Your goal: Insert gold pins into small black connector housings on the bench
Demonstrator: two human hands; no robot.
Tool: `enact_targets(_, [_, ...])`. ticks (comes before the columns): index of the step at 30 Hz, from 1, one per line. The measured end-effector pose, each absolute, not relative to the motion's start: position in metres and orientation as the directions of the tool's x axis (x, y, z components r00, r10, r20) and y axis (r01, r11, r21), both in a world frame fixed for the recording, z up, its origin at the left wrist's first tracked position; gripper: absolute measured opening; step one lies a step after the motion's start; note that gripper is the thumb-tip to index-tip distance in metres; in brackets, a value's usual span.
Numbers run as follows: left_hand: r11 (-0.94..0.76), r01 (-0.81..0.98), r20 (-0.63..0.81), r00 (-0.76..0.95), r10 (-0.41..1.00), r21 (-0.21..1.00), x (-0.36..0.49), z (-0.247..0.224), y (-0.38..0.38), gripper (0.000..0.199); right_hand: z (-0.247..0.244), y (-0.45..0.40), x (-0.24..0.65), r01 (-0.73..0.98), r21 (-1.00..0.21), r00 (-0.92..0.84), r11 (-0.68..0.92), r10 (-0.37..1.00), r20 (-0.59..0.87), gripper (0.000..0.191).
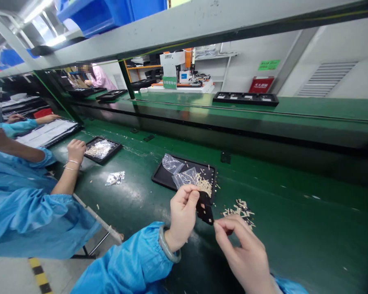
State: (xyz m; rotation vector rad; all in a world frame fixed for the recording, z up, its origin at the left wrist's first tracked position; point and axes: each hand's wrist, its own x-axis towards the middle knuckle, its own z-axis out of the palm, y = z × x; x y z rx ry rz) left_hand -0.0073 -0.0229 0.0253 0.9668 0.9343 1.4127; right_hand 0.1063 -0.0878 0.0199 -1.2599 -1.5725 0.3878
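A thin black plate with small cut-out holes [205, 209] is pinched at its upper end between the thumb and fingers of my left hand [184, 212]. At the plate's lower corner, the thumb and forefinger of my right hand [243, 247] are pressed together; whatever is between those tips is too small to make out. Behind my left hand lies a black tray [159, 176] with clear plastic bags [185, 177] and many small beige strips [205, 184]. A loose pile of beige and dark strips [241, 210] lies on the green table just beyond my right hand.
To the left a co-worker in a blue smock [33, 208] reaches to another black tray [112, 154]. A small plastic bag [115, 178] and a dark flat piece [225, 157] lie on the green bench [294, 228]. A raised ledge at the back carries a compartmented tray [245, 99].
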Motion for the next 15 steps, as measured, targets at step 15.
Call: enact_targets(15, [-0.335,-0.071,0.328,-0.088,0.940,0.940,-0.0115,0.0269,-0.0306,0.013,0.0286,-0.0899,0.1045,0.865,-0.159,-0.253,0.477,0.687,0.681,0.008])
